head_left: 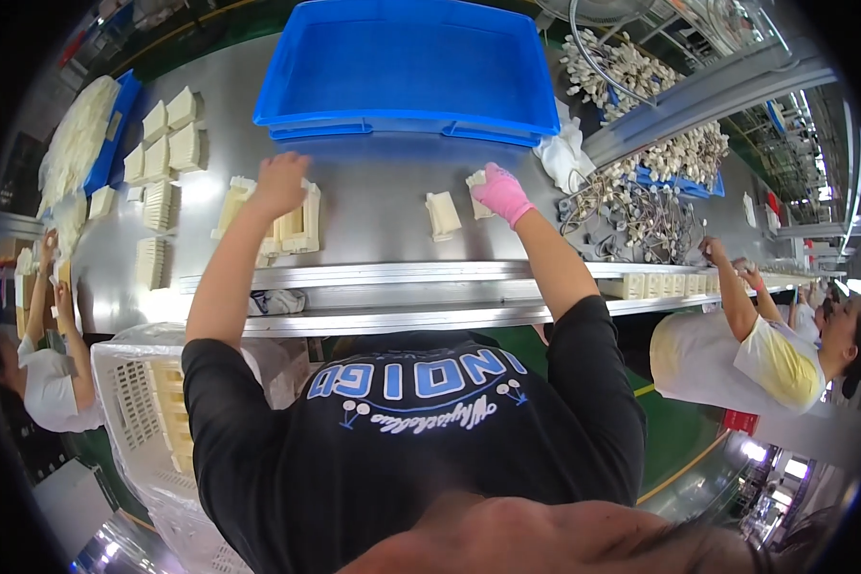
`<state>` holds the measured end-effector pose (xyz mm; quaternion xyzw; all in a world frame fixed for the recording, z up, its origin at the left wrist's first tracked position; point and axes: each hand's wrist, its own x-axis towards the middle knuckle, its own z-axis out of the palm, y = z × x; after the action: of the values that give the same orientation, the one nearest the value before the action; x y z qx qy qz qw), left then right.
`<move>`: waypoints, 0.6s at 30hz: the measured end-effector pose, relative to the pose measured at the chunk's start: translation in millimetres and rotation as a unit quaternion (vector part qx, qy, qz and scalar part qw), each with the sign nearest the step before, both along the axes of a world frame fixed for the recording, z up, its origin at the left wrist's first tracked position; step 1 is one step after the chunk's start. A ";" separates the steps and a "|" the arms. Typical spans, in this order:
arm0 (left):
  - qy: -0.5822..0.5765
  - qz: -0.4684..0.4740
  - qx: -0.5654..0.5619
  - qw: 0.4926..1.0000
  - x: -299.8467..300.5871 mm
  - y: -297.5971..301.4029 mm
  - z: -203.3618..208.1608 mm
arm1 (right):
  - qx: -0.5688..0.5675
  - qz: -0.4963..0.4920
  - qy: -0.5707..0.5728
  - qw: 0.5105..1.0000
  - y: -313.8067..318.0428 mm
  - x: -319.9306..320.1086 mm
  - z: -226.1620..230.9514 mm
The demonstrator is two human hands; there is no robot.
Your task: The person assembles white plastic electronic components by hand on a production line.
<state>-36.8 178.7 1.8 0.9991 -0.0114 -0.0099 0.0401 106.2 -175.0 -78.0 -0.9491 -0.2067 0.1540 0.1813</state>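
Note:
My bare left hand [282, 186] is over a group of cream plastic housings [301, 228] near the front of the metal table. Its fingers point away from me and are slightly blurred, so I cannot make out whether they grip a housing. On my right hand [503, 194] is a pink glove; its fingers close on a small cream plastic part [476, 198]. Just left of that part, a second cream plastic piece [442, 216] lies by itself on the table, untouched.
A large blue bin [402, 124] stands at the back. Stacked cream parts [170, 148] are at left, tangled cables with connectors [631, 215] at right. Along the front runs a metal rail [402, 274]. A white crate [124, 402] stands lower left. Co-workers sit on both sides.

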 end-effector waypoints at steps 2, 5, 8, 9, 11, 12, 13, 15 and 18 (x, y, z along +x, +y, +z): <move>0.042 0.008 0.003 0.999 -3.5 23.0 -16.4 | -0.030 0.016 -0.032 0.999 -6.9 1.3 -11.5; 0.072 0.028 -0.027 0.997 0.1 38.2 -41.8 | -0.068 -0.046 0.028 0.996 4.4 -10.3 -1.5; 0.057 0.037 -0.107 0.992 5.3 32.1 -29.8 | -0.080 -0.051 -0.025 0.995 12.5 -26.7 34.2; 0.054 0.036 -0.152 0.986 6.8 23.4 -16.2 | -0.111 -0.037 -0.050 0.992 11.8 -31.7 46.0; 0.028 0.036 -0.209 0.977 9.7 -1.8 21.1 | -0.140 -0.022 -0.073 0.987 3.3 -33.0 48.8; 0.002 0.034 -0.263 0.964 10.3 -13.7 31.4 | -0.148 -0.011 -0.033 0.988 -3.7 -31.9 43.6; -0.070 0.004 -0.309 0.949 11.4 -21.7 28.7 | -0.154 0.001 0.007 0.988 -5.8 -32.4 41.3; -0.140 -0.025 -0.351 0.926 16.2 -44.3 25.3 | -0.149 -0.001 -0.015 0.989 -3.9 -36.0 41.8; -0.148 0.097 -0.657 0.733 18.8 -89.3 25.4 | -0.095 -0.021 -0.089 0.991 -8.1 -40.4 50.3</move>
<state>-17.9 89.4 27.2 0.7081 0.0761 0.1523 0.6853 65.9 -183.0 -27.6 -0.9761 -0.1863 0.0838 0.0745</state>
